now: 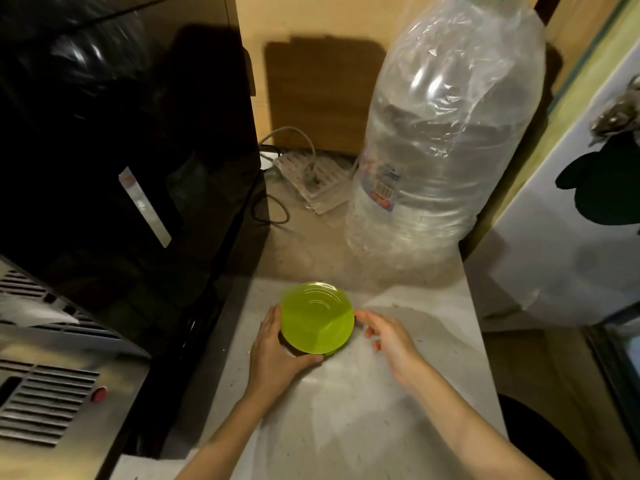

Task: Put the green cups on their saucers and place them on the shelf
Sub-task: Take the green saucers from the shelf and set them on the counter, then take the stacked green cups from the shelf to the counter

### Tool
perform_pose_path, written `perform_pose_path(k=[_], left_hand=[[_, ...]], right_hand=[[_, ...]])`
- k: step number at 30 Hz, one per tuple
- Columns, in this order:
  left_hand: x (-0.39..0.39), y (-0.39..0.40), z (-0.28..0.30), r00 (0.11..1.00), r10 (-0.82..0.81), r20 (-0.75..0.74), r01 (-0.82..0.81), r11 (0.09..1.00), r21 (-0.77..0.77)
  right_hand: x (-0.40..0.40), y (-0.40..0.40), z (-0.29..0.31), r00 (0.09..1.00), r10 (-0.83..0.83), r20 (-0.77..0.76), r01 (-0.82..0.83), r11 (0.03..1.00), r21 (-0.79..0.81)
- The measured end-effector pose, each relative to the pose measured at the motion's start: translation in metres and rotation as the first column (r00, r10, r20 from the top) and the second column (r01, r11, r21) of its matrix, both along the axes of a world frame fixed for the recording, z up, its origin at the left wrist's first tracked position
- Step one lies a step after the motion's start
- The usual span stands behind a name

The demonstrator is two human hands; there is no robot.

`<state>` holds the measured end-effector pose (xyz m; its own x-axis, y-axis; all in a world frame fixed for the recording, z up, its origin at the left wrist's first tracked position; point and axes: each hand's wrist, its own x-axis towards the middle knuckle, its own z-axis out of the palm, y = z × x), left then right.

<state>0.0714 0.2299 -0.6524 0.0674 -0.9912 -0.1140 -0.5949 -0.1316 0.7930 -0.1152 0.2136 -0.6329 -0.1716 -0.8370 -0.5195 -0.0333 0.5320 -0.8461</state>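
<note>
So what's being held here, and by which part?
The left hand grips the green saucer at its left and near rim. The right hand is open beside its right edge, holding nothing.

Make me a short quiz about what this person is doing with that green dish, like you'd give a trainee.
1. True or false: the left hand grips the green saucer at its edge.
2. Which big thing stands behind the saucer on the counter? A) a kettle B) a plastic-wrapped water bottle C) a stack of plates
3. Is any green cup in view?

Key
1. True: fingers and thumb wrap its left and near edge.
2. B.
3. None can be seen; the right hand is open beside the saucer, holding nothing.
</note>
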Motion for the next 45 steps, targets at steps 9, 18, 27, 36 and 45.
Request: perform_pose_path(k=[9, 18, 27, 36, 45], left_hand=[[0.002, -0.003, -0.010, 0.995, -0.056, 0.083, 0.056, 0.998, 0.001], [-0.001, -0.022, 0.029, 0.916, -0.249, 0.315, 0.178, 0.955, 0.238], [-0.041, -0.067, 0.156, 0.870, -0.433, -0.235, 0.492, 0.758, 0.429], [-0.096, -0.099, 0.299, 0.743, -0.624, -0.244, 0.667, 0.723, 0.183], [-0.118, -0.095, 0.452, 0.696, -0.717, -0.035, 0.701, 0.689, -0.183]], right_hand=[[-0.001, -0.003, -0.001, 1.000, 0.020, 0.009, -0.019, 1.000, -0.018], [-0.011, -0.014, 0.018, 0.981, 0.122, 0.149, -0.141, 0.982, 0.126], [-0.053, -0.023, 0.113, 0.927, 0.370, 0.060, -0.374, 0.924, 0.082], [-0.099, -0.034, 0.274, 0.795, 0.485, -0.364, -0.557, 0.822, -0.120], [-0.113, -0.028, 0.422, 0.609, 0.324, -0.724, -0.670, 0.698, -0.252]])
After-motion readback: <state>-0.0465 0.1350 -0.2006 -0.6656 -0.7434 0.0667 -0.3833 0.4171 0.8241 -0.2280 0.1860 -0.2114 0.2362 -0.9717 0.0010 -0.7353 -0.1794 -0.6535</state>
